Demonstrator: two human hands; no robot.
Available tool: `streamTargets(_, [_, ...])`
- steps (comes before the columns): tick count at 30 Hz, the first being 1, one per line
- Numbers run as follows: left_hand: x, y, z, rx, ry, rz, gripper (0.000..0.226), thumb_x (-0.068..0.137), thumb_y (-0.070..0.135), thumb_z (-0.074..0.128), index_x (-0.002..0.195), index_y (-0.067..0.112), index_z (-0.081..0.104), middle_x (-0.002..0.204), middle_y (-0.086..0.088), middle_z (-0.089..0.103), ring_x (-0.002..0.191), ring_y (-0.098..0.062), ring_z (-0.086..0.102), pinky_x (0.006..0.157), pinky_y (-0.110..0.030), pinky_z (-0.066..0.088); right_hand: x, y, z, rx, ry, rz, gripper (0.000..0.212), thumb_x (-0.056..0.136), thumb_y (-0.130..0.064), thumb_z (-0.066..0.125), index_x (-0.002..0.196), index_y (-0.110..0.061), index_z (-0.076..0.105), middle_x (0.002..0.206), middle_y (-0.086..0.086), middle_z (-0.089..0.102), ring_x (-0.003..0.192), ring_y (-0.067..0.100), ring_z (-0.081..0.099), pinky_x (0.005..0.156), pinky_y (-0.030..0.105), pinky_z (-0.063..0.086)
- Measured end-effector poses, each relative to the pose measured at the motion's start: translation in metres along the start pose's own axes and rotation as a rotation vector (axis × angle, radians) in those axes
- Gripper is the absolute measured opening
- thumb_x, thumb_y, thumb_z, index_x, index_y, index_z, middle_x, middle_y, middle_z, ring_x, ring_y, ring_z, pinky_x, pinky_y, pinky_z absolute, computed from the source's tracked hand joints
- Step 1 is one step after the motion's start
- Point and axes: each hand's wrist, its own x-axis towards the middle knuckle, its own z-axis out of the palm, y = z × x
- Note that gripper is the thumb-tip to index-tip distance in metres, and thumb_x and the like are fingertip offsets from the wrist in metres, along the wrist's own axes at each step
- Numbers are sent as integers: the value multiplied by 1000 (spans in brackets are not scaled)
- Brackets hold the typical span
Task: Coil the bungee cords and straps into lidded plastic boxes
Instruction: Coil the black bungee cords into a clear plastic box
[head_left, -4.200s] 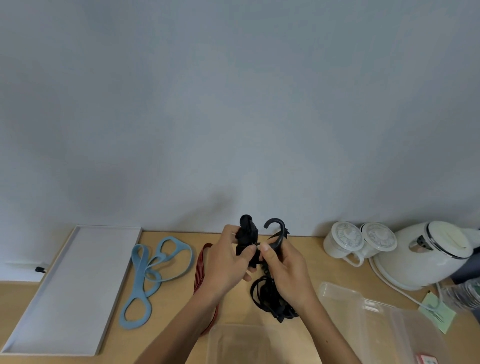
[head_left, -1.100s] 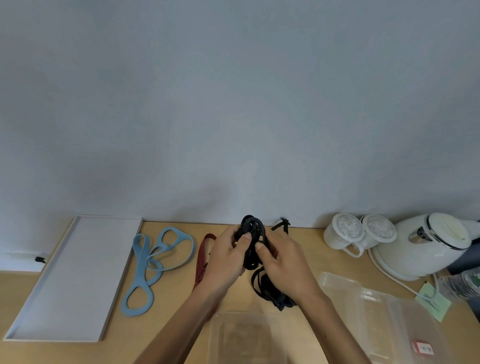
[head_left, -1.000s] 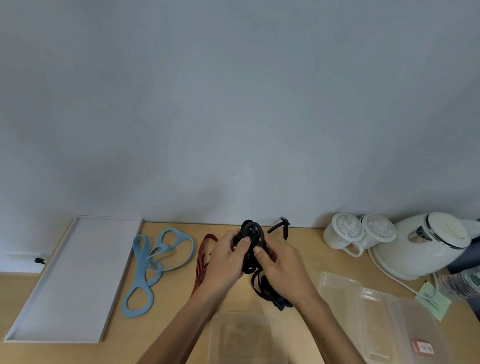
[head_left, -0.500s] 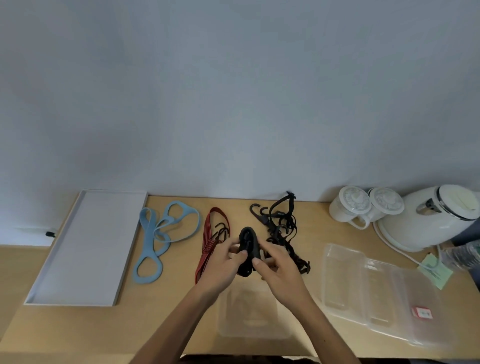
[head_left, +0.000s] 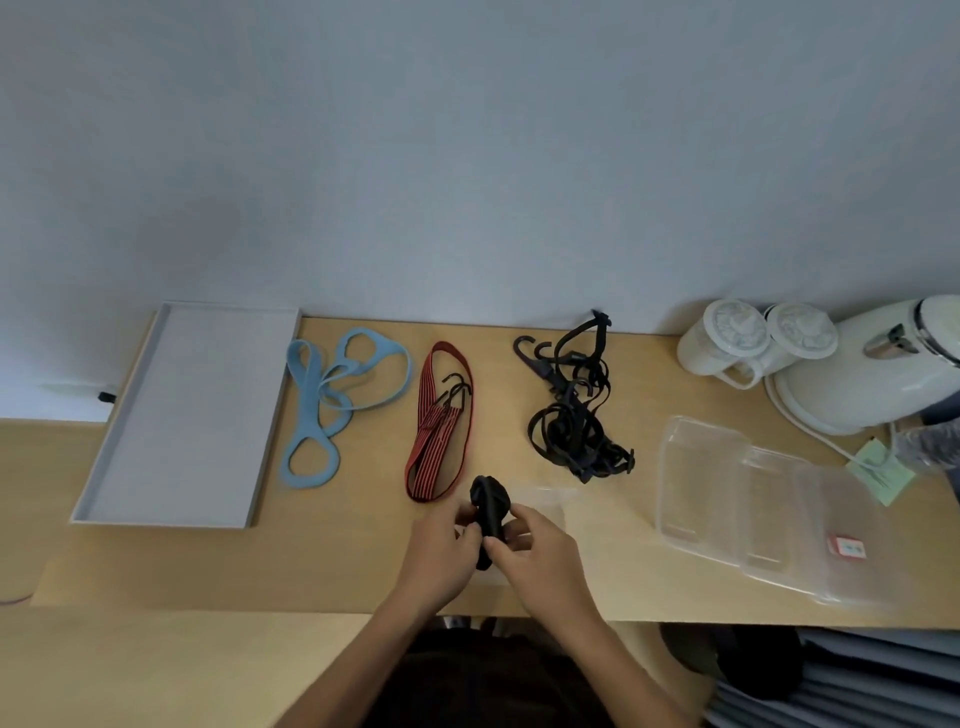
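Note:
A tightly coiled black bungee cord (head_left: 489, 512) sits between both hands, just above a clear plastic box (head_left: 545, 506) near the table's front edge. My left hand (head_left: 441, 551) grips the coil from the left and my right hand (head_left: 540, 556) pinches it from the right. Behind lie a tangle of black hooked cords (head_left: 576, 415), a red striped bungee strap (head_left: 441, 421) and a light blue strap (head_left: 332, 400).
A grey tray (head_left: 182, 415) lies at the left. Clear box lids and boxes (head_left: 753, 504) are stacked at the right, with a white kettle (head_left: 872, 364), two white lidded cups (head_left: 748, 338) and a green note (head_left: 880, 470) behind them.
The view has tilted down and back. My hands have lowered the black coil from near the wall toward the clear box at the table's front, wound tighter, its hooks no longer sticking up.

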Motion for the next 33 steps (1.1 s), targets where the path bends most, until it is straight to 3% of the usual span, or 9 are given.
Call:
streamTargets(4, [-1,-20,7,91,10,-34,26,91,15,48,110,23,64,109,-2,50,109,-18,43,91,-28,41,1,11,14,-47,14,58,18,83,-25,67,98,-30,58,83,-5,63,81,10,62,69,20,50])
streamTargets(7, [-2,-22,6,84,-1,-63,31,94,13,46,121,17,60,112,-3,40,113,-20,42,99,-30,41,3,15,23,-55,12,71,19,83,-25,65,100,-27,58,89,-4,63,82,9,61,70,21,51])
streamTargets(13, [1,-19,5,47,-40,-59,24,95,12,46,117,13,57,113,-3,39,93,-14,55,86,-25,50,8,15,26,-90,8,90,39,87,-22,62,124,-21,51,93,-11,57,85,5,58,69,14,46])
streamTargets(17, [4,-20,4,88,-23,-4,20,95,14,47,113,15,57,108,0,41,83,-6,52,75,-16,43,8,16,28,-77,-17,90,52,90,-22,58,138,-26,38,94,-13,54,83,1,55,65,8,42])
streamTargets(21, [7,-19,4,136,-3,49,13,96,14,47,105,17,55,101,0,47,75,0,46,58,-9,35,9,20,32,-133,-26,43,50,96,-25,47,143,-36,31,96,-11,58,81,1,58,67,5,43])
streamTargets(26, [9,-20,6,170,18,43,13,94,6,44,92,18,50,96,-2,49,74,-5,44,58,-13,33,14,29,37,-200,25,74,50,92,-37,48,140,-38,34,111,-4,66,98,17,62,86,34,52])
streamTargets(29, [10,-20,9,163,14,47,15,93,6,43,98,16,53,96,-2,50,76,-5,46,59,-13,33,16,29,39,-217,67,108,52,91,-38,50,140,-33,35,113,-2,66,100,17,61,87,35,52])
streamTargets(33, [12,-20,11,194,4,46,10,92,9,45,88,16,51,92,0,48,73,-5,44,59,-16,31,18,32,43,-231,78,119,53,89,-40,51,140,-33,35,112,-1,67,101,19,61,89,39,51])
